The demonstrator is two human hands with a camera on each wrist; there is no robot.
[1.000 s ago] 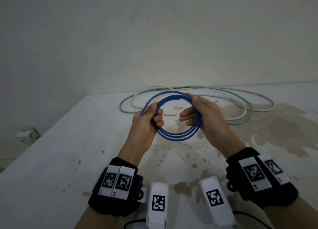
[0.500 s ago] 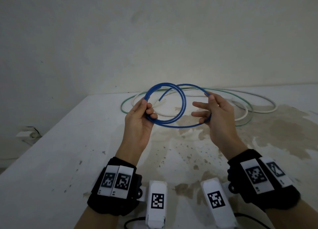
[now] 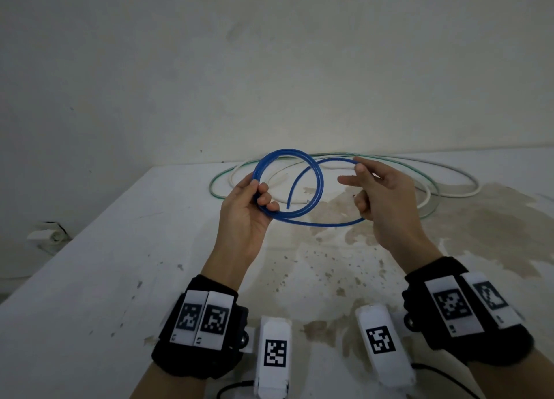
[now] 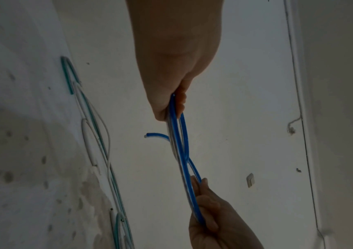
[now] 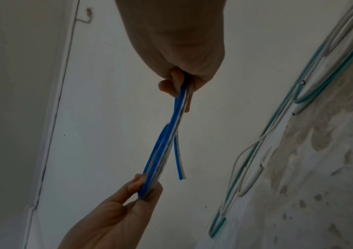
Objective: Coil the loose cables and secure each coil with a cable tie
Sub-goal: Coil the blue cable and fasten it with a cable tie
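Observation:
A blue cable (image 3: pixel 319 183) hangs in loose loops between my hands above the white table (image 3: pixel 90 279). My left hand (image 3: pixel 257 193) pinches the loops at their left side between thumb and curled fingers. My right hand (image 3: pixel 364 186) holds the wider loop at its right side, thumb on top and lower fingers curled under it. One free end of the blue cable (image 4: pixel 149 135) sticks out inside the loops. In the right wrist view the blue cable (image 5: pixel 166 143) runs edge-on from my right fingers to my left hand (image 5: pixel 141 187).
A white cable (image 3: pixel 449 174) and a green cable (image 3: pixel 214 186) lie in wide loose loops at the table's back, near the wall. Brown stains mark the table's middle and right. A small white fitting (image 3: pixel 45 235) sits on the floor at left.
The tight blue coil has sprung apart into two offset loops. My right hand has moved right and drawn one loop wider. My left hand keeps its pinch.

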